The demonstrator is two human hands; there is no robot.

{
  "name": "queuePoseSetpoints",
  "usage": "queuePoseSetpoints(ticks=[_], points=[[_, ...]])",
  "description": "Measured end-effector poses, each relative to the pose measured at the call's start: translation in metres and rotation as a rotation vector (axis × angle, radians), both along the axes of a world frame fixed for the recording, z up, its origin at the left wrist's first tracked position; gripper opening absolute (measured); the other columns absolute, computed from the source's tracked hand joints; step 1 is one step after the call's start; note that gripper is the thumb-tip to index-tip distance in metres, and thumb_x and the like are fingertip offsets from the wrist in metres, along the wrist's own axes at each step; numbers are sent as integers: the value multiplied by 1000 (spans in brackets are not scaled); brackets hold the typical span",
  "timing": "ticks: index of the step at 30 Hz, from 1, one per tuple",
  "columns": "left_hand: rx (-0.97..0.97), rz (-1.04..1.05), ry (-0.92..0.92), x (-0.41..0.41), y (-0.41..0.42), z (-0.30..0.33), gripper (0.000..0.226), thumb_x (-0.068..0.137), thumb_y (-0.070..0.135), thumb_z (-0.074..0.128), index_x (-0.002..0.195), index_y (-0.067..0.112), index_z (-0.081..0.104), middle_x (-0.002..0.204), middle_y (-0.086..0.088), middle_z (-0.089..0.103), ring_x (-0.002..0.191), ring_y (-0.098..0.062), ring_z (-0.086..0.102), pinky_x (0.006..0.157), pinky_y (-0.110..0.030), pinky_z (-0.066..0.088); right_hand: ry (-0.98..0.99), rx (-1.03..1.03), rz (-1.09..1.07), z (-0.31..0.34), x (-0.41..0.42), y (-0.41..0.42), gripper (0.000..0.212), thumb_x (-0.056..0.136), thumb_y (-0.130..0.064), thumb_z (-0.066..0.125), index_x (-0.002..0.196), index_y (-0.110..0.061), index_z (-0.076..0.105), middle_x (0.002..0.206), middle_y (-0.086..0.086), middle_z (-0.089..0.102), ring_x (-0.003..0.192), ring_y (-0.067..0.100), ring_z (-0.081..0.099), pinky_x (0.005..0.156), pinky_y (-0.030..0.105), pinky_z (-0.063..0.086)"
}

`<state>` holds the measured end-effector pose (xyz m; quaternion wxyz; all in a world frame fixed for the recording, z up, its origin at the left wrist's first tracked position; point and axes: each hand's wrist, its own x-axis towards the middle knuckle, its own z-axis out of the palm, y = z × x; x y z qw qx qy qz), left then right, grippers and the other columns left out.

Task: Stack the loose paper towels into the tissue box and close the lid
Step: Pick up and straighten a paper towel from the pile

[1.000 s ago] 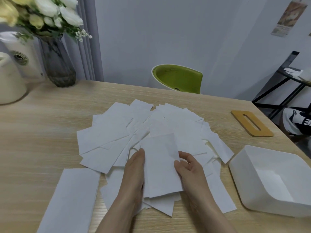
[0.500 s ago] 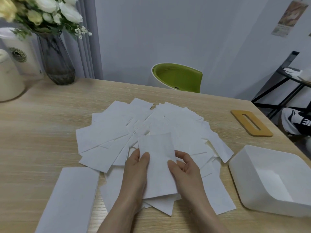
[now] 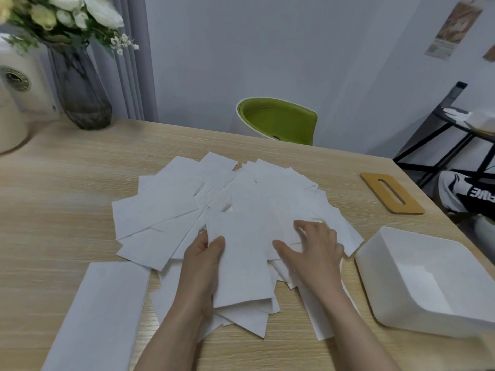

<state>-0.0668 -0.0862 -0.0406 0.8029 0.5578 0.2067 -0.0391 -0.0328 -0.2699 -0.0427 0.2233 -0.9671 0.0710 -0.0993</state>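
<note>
The left hand [image 3: 205, 259] pinches a small stack [image 3: 241, 263] of towels, thumb on top. The right hand [image 3: 313, 247] lies spread with relaxed fingers on the loose towels [image 3: 187, 199] fanned over the worktop [image 3: 67, 183]. To the right stands the open white box [image 3: 417, 285]; beyond it lies the wooden lid [image 3: 392, 192].

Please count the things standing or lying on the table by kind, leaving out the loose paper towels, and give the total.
Tissue box, white, open: 1
Wooden lid with slot: 1
Glass vase with flowers: 1
Cream containers at the left edge: 2
Total: 5
</note>
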Motion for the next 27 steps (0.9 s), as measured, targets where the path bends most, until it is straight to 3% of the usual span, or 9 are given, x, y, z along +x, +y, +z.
queuePoseSetpoints(ticks=[7,11,13,16,18,24,27], points=[[1,6,8,-1,-1,-3,24,97,10,49,98,23,69,85,4,77,72,-11,72,56,-25,54,76,106,78,4,12,15,73,77,-55,66,140,-29,39,130,-12,47,130,14,26,91,28,13],[11,15,21,-1,0,-4,23,96,10,50,93,23,69,80,5,76,69,-12,72,59,-27,54,106,219,97,10,21,20,73,76,-42,71,140,-33,37,116,-16,42,125,12,26,89,25,12],[19,13,24,-1,1,-4,23,96,10,50,94,23,69,83,5,76,73,-13,72,64,-30,54,153,323,75,12,25,21,69,77,-36,70,138,-35,39,116,-14,41,123,12,27,92,27,15],[13,8,27,-1,1,-4,23,96,11,50,97,23,70,87,3,77,81,-18,72,68,-33,55,162,337,96,14,30,20,54,80,-32,67,131,-33,49,127,-11,55,124,13,43,88,27,15],[17,6,29,0,1,-4,23,96,10,50,96,23,70,85,4,77,81,-18,72,67,-32,54,133,353,101,15,30,18,37,85,-31,63,121,-33,58,119,-12,62,117,12,50,84,27,14],[9,13,39,0,2,-4,22,97,10,50,97,22,70,86,2,77,82,-19,71,67,-32,54,-58,332,36,8,28,15,13,88,-31,61,95,-41,64,104,-14,61,114,8,40,82,25,14],[7,16,39,-1,1,-4,22,97,10,51,99,20,70,89,0,77,86,-22,71,71,-35,55,-137,404,63,4,25,17,12,89,-27,63,85,-38,64,92,-19,61,102,-5,42,85,28,19]])
